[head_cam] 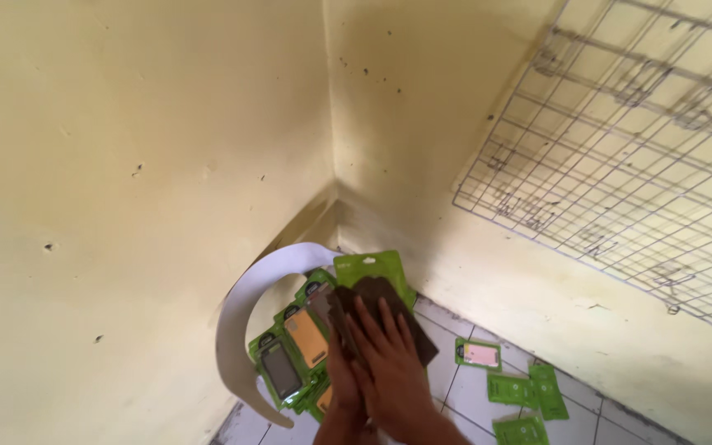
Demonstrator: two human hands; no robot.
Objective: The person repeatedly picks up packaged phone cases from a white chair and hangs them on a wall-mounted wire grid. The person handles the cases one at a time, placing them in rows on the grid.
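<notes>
**Brown cloth pressed over green packets on a white chair**

A dark brown cloth point(385, 309) lies on top of a pile of green phone-case packets point(298, 354) heaped on a white plastic chair point(245, 317) in the corner of 2 yellow walls. The cloth's long axis runs from upper left to lower right, directly under and ahead of the hands. The right hand point(389, 354) lies flat on it, fingers spread and pointing up-left, pressing rather than gripping. The left hand point(341, 371) sits just beside it, mostly covered, so its grip cannot be told. Loose green packets point(508, 387) lie on the tiled floor point(455, 379) to the right, under a leaning wire grid panel point(620, 165).
</notes>
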